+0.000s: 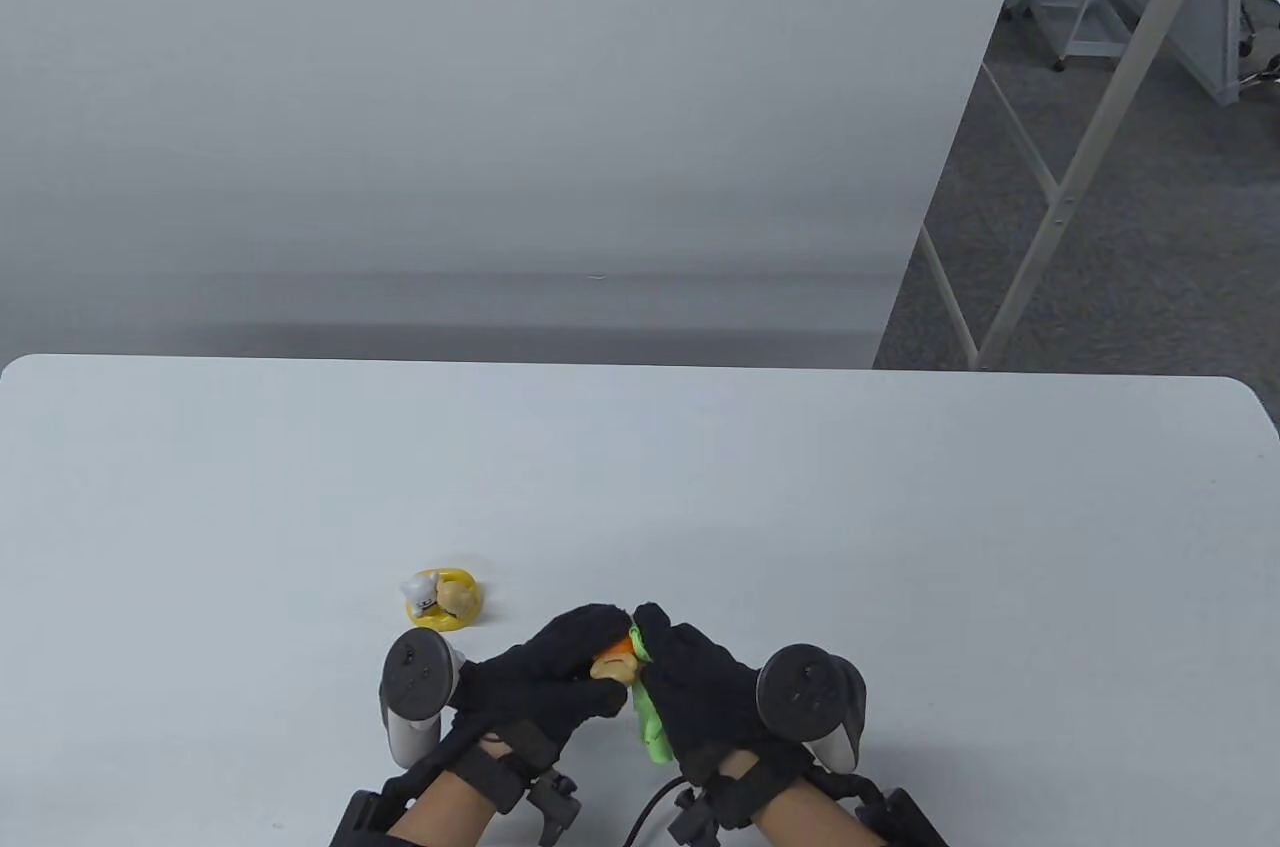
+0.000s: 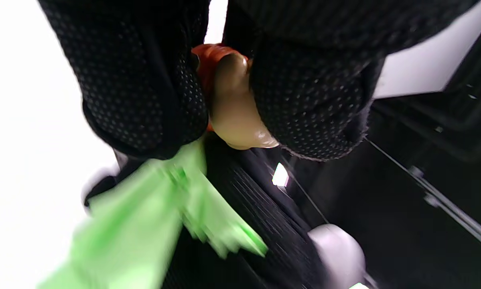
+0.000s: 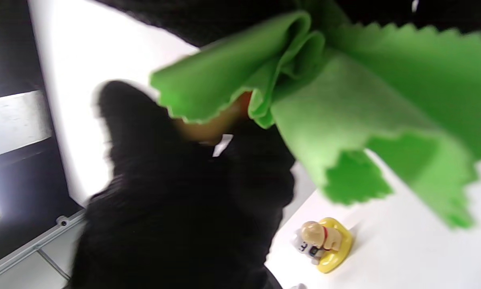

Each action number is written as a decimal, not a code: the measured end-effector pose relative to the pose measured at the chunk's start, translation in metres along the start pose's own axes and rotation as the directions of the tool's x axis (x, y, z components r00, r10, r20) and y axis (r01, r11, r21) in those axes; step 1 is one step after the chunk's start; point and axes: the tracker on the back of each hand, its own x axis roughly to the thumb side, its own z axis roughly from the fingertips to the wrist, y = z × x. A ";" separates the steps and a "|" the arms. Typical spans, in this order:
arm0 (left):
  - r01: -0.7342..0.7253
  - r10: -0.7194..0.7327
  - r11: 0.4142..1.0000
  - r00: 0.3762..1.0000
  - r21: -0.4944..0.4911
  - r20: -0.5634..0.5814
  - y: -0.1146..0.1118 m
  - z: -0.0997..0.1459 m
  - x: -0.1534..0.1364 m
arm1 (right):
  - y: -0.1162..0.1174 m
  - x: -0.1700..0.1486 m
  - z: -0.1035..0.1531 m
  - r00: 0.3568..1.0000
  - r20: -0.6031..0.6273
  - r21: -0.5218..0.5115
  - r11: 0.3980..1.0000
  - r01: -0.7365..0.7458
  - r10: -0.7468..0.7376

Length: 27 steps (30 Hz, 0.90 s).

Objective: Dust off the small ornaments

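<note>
Fingers (image 2: 144, 100) of the left hand (image 1: 545, 677) pinch a small tan-and-orange ornament (image 1: 615, 662) just above the worktop (image 1: 900, 537); its pointing and long axis cannot be told. Right hand (image 1: 700, 697) fingers bunch a green cloth (image 3: 344, 100) against it. A second ornament (image 1: 442, 598), little figures on a yellow ring, sits near the left hand.

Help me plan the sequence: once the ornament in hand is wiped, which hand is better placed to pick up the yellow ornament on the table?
Left, probably. The yellow ornament sits on the table just beyond the left hand, while the right hand lies farther away and holds the green cloth.
</note>
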 end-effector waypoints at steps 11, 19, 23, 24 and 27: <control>0.289 -0.269 0.955 0.940 0.073 -0.209 0.021 0.005 -0.001 | 0.015 0.015 0.006 0.984 0.157 0.128 0.987 -0.101 0.080; 0.090 -0.078 0.986 0.993 0.143 -0.092 0.014 0.007 -0.002 | 0.011 0.011 0.004 0.990 0.116 0.075 0.993 -0.087 0.078; 0.017 -0.005 0.985 0.998 0.169 -0.069 0.016 0.004 -0.005 | 0.012 0.017 0.004 0.991 0.120 0.055 0.996 -0.069 0.062; 0.036 -0.029 0.990 0.998 0.139 -0.050 0.015 0.003 -0.003 | 0.011 0.018 0.004 0.990 0.117 0.037 0.996 -0.079 0.074; -0.011 0.013 0.998 0.999 0.065 -0.038 0.009 0.001 0.001 | 0.005 0.011 0.002 0.996 0.069 -0.003 0.998 -0.061 0.061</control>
